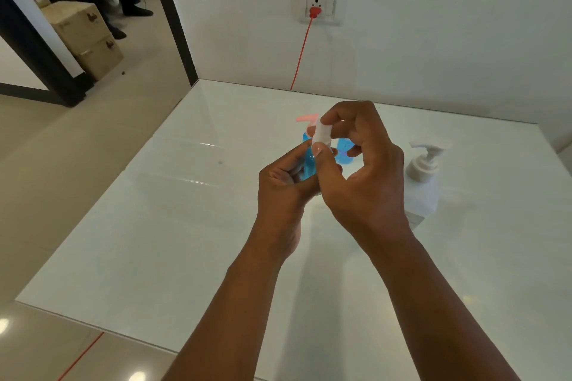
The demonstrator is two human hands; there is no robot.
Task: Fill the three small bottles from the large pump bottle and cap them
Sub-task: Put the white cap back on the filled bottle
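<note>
Left hand (pixel 286 176) is curling around a small bottle (pixel 320 136) and lifting it off the white table (pixel 154 226), probably so the neck stays steady; right hand (pixel 362 164) is pinching the white cap end with thumb and forefinger, likely threading it. A blue bottle with a pink pump (pixel 309 145) is sitting just behind the hands, mostly hidden; a white pump bottle (pixel 424 173) is standing to the right, within reach; other small bottles can't be made out.
</note>
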